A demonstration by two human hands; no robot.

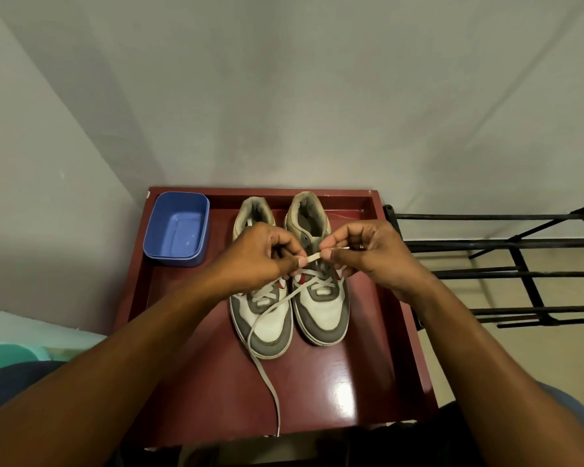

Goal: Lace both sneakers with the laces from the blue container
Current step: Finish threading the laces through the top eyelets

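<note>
Two grey-and-white sneakers stand side by side on a dark red table [368, 382], toes toward me. The left sneaker [267, 328] has laces crossed near its toe. The right sneaker [321, 311] is laced partway up. My left hand [260, 254] and my right hand [371, 251] hover over the right sneaker and pinch a short stretch of the pale lace [314, 257] between them. The lace's long free end [267, 375] trails over the left sneaker's toe to the table's near edge. The blue container [176, 229] at the back left looks empty.
A black metal rack [520, 264] stands right of the table. Grey walls close in behind and to the left. A teal object [11, 355] lies at the lower left. The table has a raised rim.
</note>
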